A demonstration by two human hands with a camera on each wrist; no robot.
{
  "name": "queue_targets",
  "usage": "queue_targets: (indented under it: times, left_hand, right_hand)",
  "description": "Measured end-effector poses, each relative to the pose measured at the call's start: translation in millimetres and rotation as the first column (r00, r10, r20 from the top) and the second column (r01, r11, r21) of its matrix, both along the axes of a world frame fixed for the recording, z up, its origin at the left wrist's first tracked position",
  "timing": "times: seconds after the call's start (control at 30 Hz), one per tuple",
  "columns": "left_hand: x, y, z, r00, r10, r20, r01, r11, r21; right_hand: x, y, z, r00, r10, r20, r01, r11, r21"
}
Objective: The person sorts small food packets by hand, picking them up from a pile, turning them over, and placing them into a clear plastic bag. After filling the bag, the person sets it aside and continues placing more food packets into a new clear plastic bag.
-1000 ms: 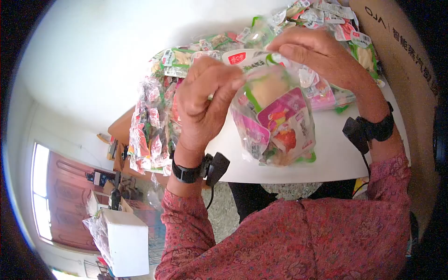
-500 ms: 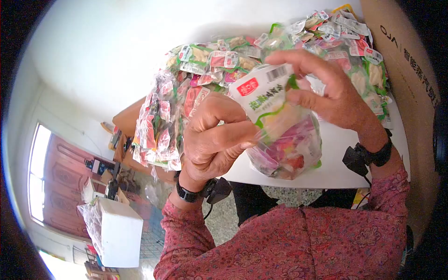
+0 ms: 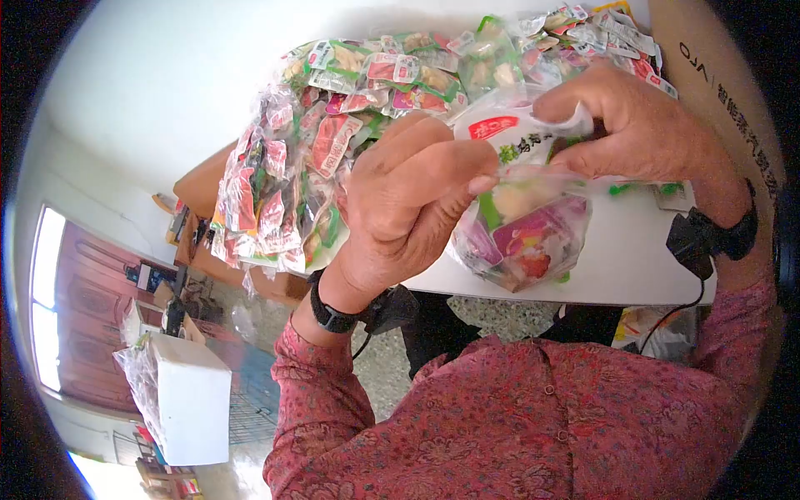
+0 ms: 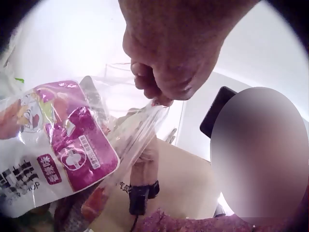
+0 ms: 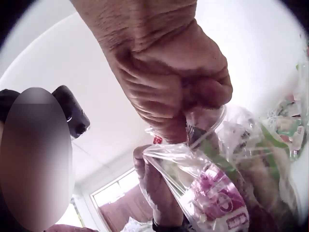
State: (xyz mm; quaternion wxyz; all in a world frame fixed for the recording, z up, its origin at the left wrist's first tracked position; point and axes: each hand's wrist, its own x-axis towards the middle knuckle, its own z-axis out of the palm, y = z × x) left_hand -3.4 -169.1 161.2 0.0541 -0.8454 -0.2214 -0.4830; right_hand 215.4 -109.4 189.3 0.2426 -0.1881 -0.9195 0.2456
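A clear plastic bag [image 3: 521, 246] with purple-and-white snack packets in it hangs over the near part of the table. My left hand [image 3: 408, 200] pinches the bag's rim between thumb and curled fingers. My right hand [image 3: 650, 125] grips a white snack packet [image 3: 493, 131] with a red logo and green lettering, at the bag's mouth. In the left wrist view, a purple packet [image 4: 82, 150] shows through the film below the left hand. From the right wrist, the bag's film [image 5: 169, 157] stretches just under the right hand.
Heaps of snack packets [image 3: 333, 150] line the back and left of the white table [image 3: 633, 258]. Another clear filled bag [image 3: 492, 71] stands behind the hands. A large cardboard box [image 3: 708, 50] borders the right side. A white box [image 3: 193, 400] lies off to the left.
The white packet has turned and come down to the bag's mouth, its label now partly covered by my hands. My right hand's fingers have curled in around it; the left keeps the rim.
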Motion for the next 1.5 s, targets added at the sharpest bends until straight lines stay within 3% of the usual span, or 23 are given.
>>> queue_targets:
  times: [0.03, 0.1, 0.13, 0.2, 0.27, 0.33, 0.43, 0.5, 0.53, 0.6, 0.73, 0.8, 0.83, 0.9, 1.03, 1.07, 1.1, 1.13, 1.3, 1.33, 1.4, 1.43, 1.5]
  left_hand:
    - [0, 2, -1, 1.000, -0.003, -0.011, 0.004, 0.999, 0.035]
    - [0, 3, -2, 1.000, -0.009, -0.013, 0.010, 0.998, 0.068]
    - [0, 2, -2, 0.999, 0.025, -0.023, -0.023, 0.994, 0.107]
    - [0, 2, -2, 0.998, 0.057, -0.027, -0.052, 0.988, 0.143]
    - [0, 5, -2, 0.994, 0.085, -0.067, -0.062, 0.957, 0.284]
    - [-2, 8, -1, 0.994, 0.074, -0.080, -0.047, 0.953, 0.300]
    - [-5, 3, -2, 0.989, 0.080, -0.126, -0.038, 0.952, 0.304]
    - [-4, 0, -2, 0.983, 0.101, -0.151, -0.051, 0.952, 0.301]
    - [-2, 0, -2, 0.981, 0.079, -0.177, -0.026, 0.958, 0.284]
    - [0, -1, 1, 0.977, 0.051, -0.206, 0.010, 0.959, 0.282]
    - [-7, -8, 1, 0.979, -0.011, -0.204, 0.058, 0.973, 0.224]
    - [-17, -13, 3, 0.970, -0.020, -0.241, 0.063, 0.983, 0.172]
    - [-21, -17, 3, 0.970, -0.020, -0.241, 0.065, 0.981, 0.183]
    - [-25, -24, 1, 0.973, -0.080, -0.215, 0.114, 0.983, 0.147]
    - [-27, -30, 4, 0.981, -0.062, -0.185, 0.092, 0.983, 0.156]
    - [-28, -29, 4, 0.981, -0.061, -0.185, 0.091, 0.983, 0.158]
    - [-29, -26, 3, 0.984, -0.043, -0.171, 0.066, 0.989, 0.136]
    - [-30, -24, 2, 0.988, -0.022, -0.155, 0.040, 0.993, 0.112]
    - [-27, -17, 2, 0.994, 0.007, -0.109, -0.003, 0.999, 0.035]
    - [-26, -17, 2, 0.988, 0.053, -0.146, -0.057, 0.998, -0.020]
    - [-25, -13, 3, 0.978, 0.096, -0.183, -0.110, 0.992, -0.069]
    - [-24, -7, 4, 0.978, 0.114, -0.174, -0.118, 0.993, -0.014]
    - [-21, 1, 2, 0.977, 0.135, -0.162, -0.131, 0.991, 0.037]
  right_hand:
    - [-2, -2, 3, 1.000, -0.002, 0.009, 0.002, 1.000, -0.004]
    - [-7, -6, 10, 0.967, -0.071, 0.244, 0.018, 0.977, 0.213]
    - [-12, -11, 18, 0.965, -0.074, 0.251, 0.020, 0.977, 0.211]
    - [-22, -22, 33, 0.790, -0.169, 0.589, 0.145, 0.985, 0.089]
    - [-28, -26, 37, 0.766, -0.118, 0.632, 0.105, 0.993, 0.057]
    - [-31, -28, 35, 0.736, -0.061, 0.674, 0.064, 0.998, 0.021]
    - [-29, -26, 15, 0.757, -0.053, 0.651, 0.022, 0.998, 0.055]
    - [-28, -20, 0, 0.890, -0.026, 0.455, -0.127, 0.945, 0.302]
    - [-29, -20, -3, 0.889, -0.028, 0.458, -0.126, 0.944, 0.303]
    - [-32, -20, -2, 0.834, -0.026, 0.552, -0.052, 0.991, 0.124]
    - [-28, -21, 1, 0.881, 0.004, 0.473, -0.160, 0.944, 0.289]
    - [-24, -33, 16, 0.892, -0.110, 0.439, 0.097, 0.994, 0.051]
    - [-20, -39, 24, 0.891, -0.117, 0.438, 0.100, 0.993, 0.062]
    - [-11, -50, 34, 0.905, -0.320, 0.281, 0.330, 0.944, 0.012]
    - [3, -58, 29, 0.939, -0.304, 0.160, 0.314, 0.948, -0.045]
    - [2, -55, 21, 0.984, -0.158, 0.084, 0.143, 0.976, 0.164]
    - [0, -54, 16, 0.999, 0.007, 0.043, -0.023, 0.927, 0.375]
    - [-1, -55, 13, 0.999, 0.010, 0.047, -0.027, 0.926, 0.378]
    - [-7, -47, -16, 0.954, -0.287, -0.083, 0.279, 0.756, 0.592]
    - [-5, -45, -18, 0.953, -0.291, -0.080, 0.280, 0.754, 0.595]
    - [-3, -43, -19, 0.965, -0.234, 0.121, 0.214, 0.964, 0.160]
    - [-4, -42, -22, 0.964, -0.234, 0.123, 0.213, 0.963, 0.164]
    - [-8, -41, -31, 0.967, -0.248, -0.066, 0.256, 0.939, 0.228]
